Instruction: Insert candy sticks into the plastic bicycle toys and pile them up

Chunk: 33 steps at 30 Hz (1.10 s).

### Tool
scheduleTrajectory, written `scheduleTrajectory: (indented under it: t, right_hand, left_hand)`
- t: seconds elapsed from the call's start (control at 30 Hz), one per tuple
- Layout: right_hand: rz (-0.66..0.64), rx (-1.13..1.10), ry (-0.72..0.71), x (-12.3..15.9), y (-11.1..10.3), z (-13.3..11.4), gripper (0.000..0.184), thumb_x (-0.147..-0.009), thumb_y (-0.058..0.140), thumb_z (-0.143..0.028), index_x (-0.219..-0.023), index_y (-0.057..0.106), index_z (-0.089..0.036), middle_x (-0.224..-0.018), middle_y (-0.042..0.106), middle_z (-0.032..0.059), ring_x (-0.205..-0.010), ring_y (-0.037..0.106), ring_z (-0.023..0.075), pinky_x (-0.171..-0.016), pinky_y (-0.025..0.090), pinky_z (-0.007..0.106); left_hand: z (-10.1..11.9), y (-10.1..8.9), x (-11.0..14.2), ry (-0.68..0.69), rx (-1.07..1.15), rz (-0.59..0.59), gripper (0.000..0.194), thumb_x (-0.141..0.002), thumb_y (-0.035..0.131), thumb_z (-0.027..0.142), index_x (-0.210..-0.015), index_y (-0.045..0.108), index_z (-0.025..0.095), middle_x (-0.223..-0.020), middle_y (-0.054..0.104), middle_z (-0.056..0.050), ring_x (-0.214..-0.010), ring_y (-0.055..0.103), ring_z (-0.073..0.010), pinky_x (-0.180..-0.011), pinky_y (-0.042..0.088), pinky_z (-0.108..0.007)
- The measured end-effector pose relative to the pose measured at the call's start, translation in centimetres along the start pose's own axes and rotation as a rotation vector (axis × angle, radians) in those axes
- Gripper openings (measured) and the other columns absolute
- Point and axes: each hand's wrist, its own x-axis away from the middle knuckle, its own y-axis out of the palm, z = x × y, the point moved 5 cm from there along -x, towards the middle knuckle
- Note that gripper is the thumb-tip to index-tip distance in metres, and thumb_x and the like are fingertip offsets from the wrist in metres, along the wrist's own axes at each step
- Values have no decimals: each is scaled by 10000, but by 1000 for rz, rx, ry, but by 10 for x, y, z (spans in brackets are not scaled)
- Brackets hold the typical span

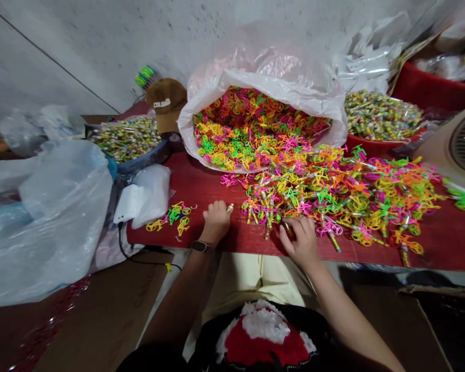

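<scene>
Hundreds of plastic toy bicycles (pixel 333 199) lie heaped loose on the red counter (pixel 194 183), more in one open plastic sack (pixel 256 67). Light, stiff, thin-framed; best taken by the striped tube. Left grip (pixel 216 222) pinches one small striped tube (pixel 230 207); right grip (pixel 300 242) curls at the heap's edge, hold unclear.

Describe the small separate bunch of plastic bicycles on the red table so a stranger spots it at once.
Find the white sack of multicoloured plastic bicycles on the red table. Just left of the left hand, below the sack, lies a small bunch of yellow and green bicycles, set apart from the big heap to the right.
</scene>
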Motion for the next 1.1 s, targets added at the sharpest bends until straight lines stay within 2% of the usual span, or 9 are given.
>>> scheduleTrajectory:
  t: [0.17, 0.27, 0.37, 0.43, 0.57, 0.67, 0.73, 0.9, 1.1]
  right_hand:
    - [33, -120, -77, -21, -9, -38, 148, -986, 612, -213, -1113, 682, -242, -983, 736, 86, -933, 655, 278, -858, 502, 457]
    - [-92, -219, -141, -63, 3, -82, 185, -1005, 571, -207, -1155, 677, -216, -1075, 729, 113, -1033, 649, 277, -927, 519, 448]
    - [-476, -164, -160, -116, 53, -121, 241, -1026, 510, -182, -1189, 688, -168, -1180, 726, 125, -1135, 648, 248, -1031, 511, 393]
    - [-757, 69, -86, -147, 101, -128, 297, -1013, 514, -135, -1254, 687, -134, -1282, 710, 142, -1234, 634, 236, -1112, 470, 350]
    - [-859, 316, 92, -196, 174, -121, 353, -921, 728, -157, -1242, 702, -11, -1331, 667, 290, -1275, 629, 393, -1079, 513, 496]
    - [-823, 442, 185, -209, 203, -115, 436, -989, 735, -312, -1371, 641, -123, -1434, 623, 188, -1284, 633, 344, -1059, 551, 551]
    - [-794, 474, 193, -207, 212, -116, 427, -1024, 697, -376, -1398, 621, -185, -1449, 616, 125, -1264, 646, 298, -1051, 566, 543]
    - [-846, 436, 202, -181, 219, -125, 395, -1027, 695, -378, -1354, 642, -163, -1360, 662, 124, -1164, 690, 268, -979, 606, 485]
    - [-852, 255, 253, -170, 181, -126, 299, -998, 725, -295, -1224, 680, -105, -1245, 713, 143, -1104, 714, 261, -958, 602, 436]
  left_hand:
    - [-13, 1, -5, 6, 108, -6, 259, -1091, 376, 288, -1073, 570, 118, -976, 692, -195, -858, 684, -266, -745, 492, -317]
    - [-19, 1, 5, -34, 188, 5, 217, -1097, 354, 239, -1154, 526, 119, -910, 716, -146, -768, 711, -241, -680, 477, -299]
    - [-18, 2, 23, -31, 250, 6, 150, -1076, 415, 206, -1146, 535, 149, -946, 749, -144, -872, 748, -270, -763, 501, -330]
    - [-17, 2, 34, -16, 284, 1, 116, -1062, 458, 206, -1095, 562, 168, -944, 759, -144, -921, 752, -288, -835, 506, -361]
    - [-22, -3, 42, -2, 365, 25, 149, -1084, 446, 245, -1098, 581, 184, -972, 765, -136, -927, 744, -286, -844, 499, -367]
    - [-28, -7, 42, -7, 435, 63, 160, -1089, 435, 252, -1101, 581, 188, -978, 762, -134, -905, 735, -286, -802, 491, -357]
    - [-31, -7, 42, -12, 487, 89, 159, -1088, 437, 261, -1080, 582, 195, -964, 755, -129, -889, 729, -286, -789, 484, -354]
    - [-38, -3, 45, -50, 671, 158, 202, -1101, 430, 341, -1060, 580, 214, -966, 737, -110, -900, 719, -264, -769, 474, -322]
    - [-56, 1, 52, -136, 912, 260, 339, -1108, 411, 480, -1115, 599, 198, -1021, 746, -95, -911, 711, -209, -800, 511, -284]
